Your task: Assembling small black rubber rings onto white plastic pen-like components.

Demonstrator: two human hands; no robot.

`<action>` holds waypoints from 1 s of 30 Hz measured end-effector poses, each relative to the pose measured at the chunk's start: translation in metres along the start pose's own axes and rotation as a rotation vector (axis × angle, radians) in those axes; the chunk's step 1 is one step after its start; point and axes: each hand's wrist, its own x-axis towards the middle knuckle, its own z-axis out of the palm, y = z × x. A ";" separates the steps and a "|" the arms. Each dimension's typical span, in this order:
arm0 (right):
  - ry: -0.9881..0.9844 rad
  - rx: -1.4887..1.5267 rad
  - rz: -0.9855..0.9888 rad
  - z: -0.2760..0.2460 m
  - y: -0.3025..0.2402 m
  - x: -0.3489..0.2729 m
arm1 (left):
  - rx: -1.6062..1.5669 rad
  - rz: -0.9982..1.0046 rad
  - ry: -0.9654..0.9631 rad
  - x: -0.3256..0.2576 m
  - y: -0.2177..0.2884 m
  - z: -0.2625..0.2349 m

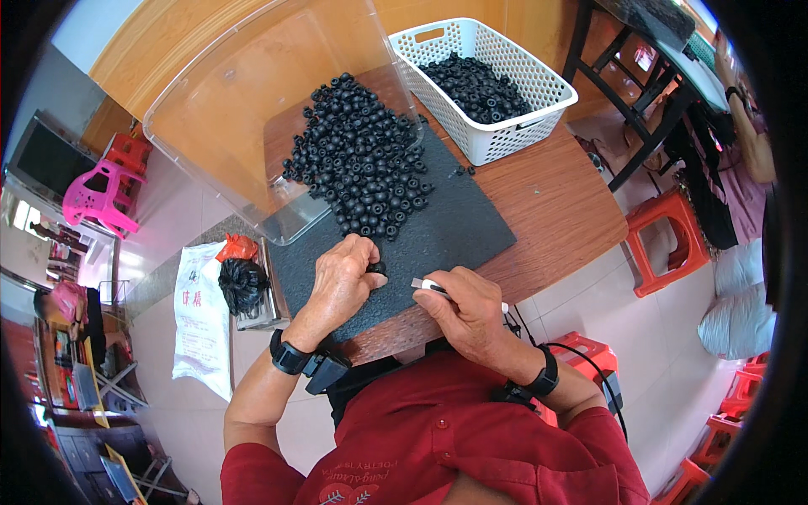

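Left hand (341, 276) was over the dark board (461, 220) on the table (560, 195), thumb and fingers narrowed on a black bead (378, 268). Right hand (471, 310) was closed round a white-handled knife (435, 288); its long axis ran roughly left-right, short blade toward the left hand. A gap separated blade and bead: bead lay left of the tip and slightly farther from the body. The bead pile (366, 160) spread away beyond both hands, its near edge just past the left one, the nearer hand.
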 end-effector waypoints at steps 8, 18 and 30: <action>-0.002 0.008 0.003 0.003 0.001 -0.001 | -0.162 -0.053 0.020 -0.009 -0.003 0.007; 0.023 0.027 0.026 0.003 -0.005 0.008 | -1.186 -0.456 0.116 -0.028 0.015 -0.001; -0.135 0.383 0.273 0.010 -0.021 0.019 | -1.129 -0.263 0.189 -0.040 0.036 -0.004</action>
